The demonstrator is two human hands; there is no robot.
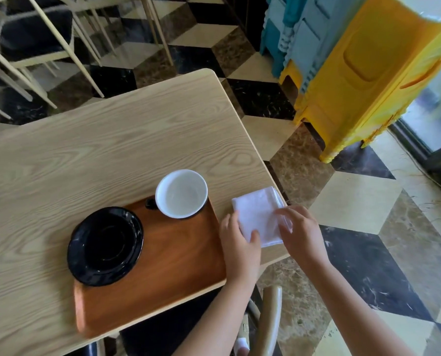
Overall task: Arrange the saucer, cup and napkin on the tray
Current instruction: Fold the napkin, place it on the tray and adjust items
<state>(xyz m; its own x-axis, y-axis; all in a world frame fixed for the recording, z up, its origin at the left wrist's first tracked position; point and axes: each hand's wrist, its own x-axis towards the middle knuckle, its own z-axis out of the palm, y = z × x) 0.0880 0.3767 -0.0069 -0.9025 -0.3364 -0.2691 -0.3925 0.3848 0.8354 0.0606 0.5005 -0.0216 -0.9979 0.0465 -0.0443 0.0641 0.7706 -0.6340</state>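
A brown wooden tray (178, 258) lies on the light wood table (85, 155) near its front edge. A black saucer (105, 245) rests on the tray's left end, overhanging its rim. A cup (181, 193), white inside and black outside with a black handle, stands at the tray's far right corner. A folded white napkin (259, 214) lies on the table just right of the tray. My left hand (240, 242) presses on the napkin's near left edge. My right hand (300, 231) pinches its right edge.
The table's right edge runs just past the napkin. Beyond it stand stacked yellow (363, 80) and blue plastic stools (289, 34) on a chequered floor. Chairs with pale legs (34, 47) stand behind the table. A chair back (271, 319) sits below my arms.
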